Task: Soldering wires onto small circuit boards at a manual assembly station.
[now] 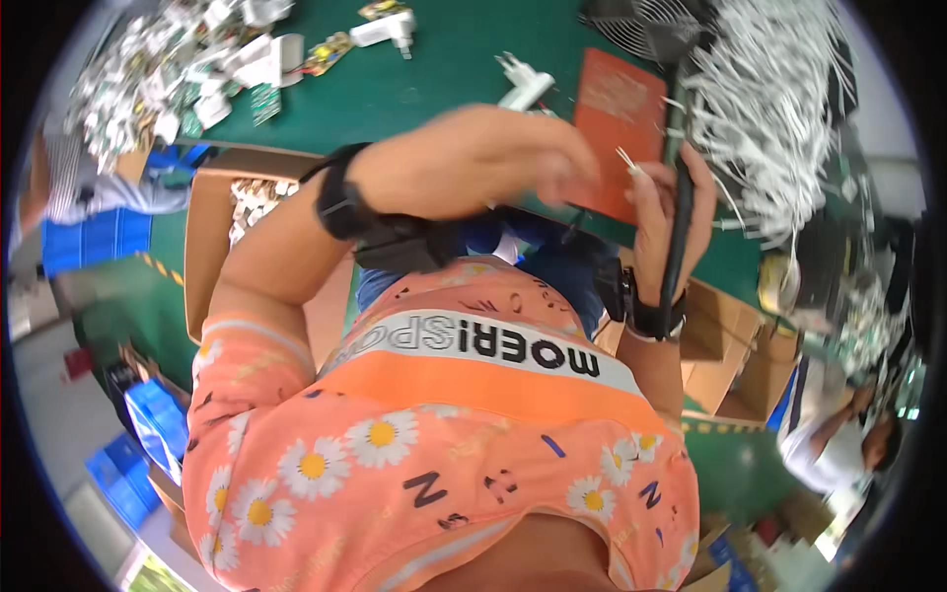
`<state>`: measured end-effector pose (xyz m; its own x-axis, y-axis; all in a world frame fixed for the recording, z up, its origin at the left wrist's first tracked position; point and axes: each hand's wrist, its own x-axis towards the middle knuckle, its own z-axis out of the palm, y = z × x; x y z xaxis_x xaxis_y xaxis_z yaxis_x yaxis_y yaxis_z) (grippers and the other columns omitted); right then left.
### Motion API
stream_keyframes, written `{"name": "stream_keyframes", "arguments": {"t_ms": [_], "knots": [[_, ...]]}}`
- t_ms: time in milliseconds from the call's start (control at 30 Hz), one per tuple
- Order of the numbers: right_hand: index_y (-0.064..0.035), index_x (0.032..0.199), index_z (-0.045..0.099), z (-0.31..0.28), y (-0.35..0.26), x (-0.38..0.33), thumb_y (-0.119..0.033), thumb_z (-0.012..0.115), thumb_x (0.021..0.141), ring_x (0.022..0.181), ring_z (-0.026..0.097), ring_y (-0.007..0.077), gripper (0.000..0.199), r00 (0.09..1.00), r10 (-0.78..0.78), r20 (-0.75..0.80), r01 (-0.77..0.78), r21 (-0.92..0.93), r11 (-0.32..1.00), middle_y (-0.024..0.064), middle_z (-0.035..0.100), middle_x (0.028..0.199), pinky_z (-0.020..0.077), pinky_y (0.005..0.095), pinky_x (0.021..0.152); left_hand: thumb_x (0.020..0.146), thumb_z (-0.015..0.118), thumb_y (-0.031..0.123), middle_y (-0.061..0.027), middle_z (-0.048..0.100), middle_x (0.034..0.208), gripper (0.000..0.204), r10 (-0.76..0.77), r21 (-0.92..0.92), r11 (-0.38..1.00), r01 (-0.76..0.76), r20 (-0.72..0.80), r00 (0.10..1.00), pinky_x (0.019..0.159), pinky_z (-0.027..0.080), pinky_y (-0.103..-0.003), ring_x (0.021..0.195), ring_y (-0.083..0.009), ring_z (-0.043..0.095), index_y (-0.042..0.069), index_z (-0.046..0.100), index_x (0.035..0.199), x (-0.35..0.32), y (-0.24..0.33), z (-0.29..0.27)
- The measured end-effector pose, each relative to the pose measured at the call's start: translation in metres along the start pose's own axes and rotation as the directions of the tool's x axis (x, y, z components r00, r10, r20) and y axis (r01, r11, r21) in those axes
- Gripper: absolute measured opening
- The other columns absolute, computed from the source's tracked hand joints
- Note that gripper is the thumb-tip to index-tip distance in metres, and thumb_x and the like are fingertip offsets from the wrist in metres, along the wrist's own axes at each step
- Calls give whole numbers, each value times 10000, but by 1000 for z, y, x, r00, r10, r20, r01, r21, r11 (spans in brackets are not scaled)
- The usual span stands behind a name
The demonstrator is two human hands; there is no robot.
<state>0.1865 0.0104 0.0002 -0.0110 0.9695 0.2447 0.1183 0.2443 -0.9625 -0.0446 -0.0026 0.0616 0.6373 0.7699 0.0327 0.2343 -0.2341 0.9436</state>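
Your right hand (pixel 663 212) is clenched around a black tool handle (pixel 679 237), long axis near vertical in the head view, running from your wrist band up past the fingers toward the bundle of white cables (pixel 760 128) at the upper right. A thin pale wire end (pixel 627 160) sticks out just above your right fingertips, over the edge of the red-brown mat (pixel 617 109) on the green bench (pixel 454 59). Your left hand (pixel 473 163) is just to the left of that wire end, fingers curled and blurred; can't tell if it's pinching anything. So the wire end lies up and to the right of your left hand, nearly touching your right fingers: the right hand is nearer. White plug adapter (pixel 523 87) sits on the bench above the left hand, apart from both. Cardboard box (pixel 212 247) is well left, below your left forearm.
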Motion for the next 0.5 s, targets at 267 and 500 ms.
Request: {"name": "stream_keyframes", "arguments": {"t_ms": [267,500], "knots": [[-38,1221,487,4,1,0,2,631,795,699,547,61,451,1000,-23,-15,24,55,998,32,614,827,458,199,632,778,544,23,-103,564,955,304,141,812,570,124,-246,959,656,473,-361,745,-267,572,46,568,1080,10,-39,39],[-38,1224,479,5,-2,1,2,629,794,655,529,46,457,996,-45,-77,47,16,999,27,610,820,452,189,604,781,579,79,-63,578,852,187,301,775,628,73,-328,896,628,453,-356,699,-260,540,53,602,965,24,-37,32]]}}
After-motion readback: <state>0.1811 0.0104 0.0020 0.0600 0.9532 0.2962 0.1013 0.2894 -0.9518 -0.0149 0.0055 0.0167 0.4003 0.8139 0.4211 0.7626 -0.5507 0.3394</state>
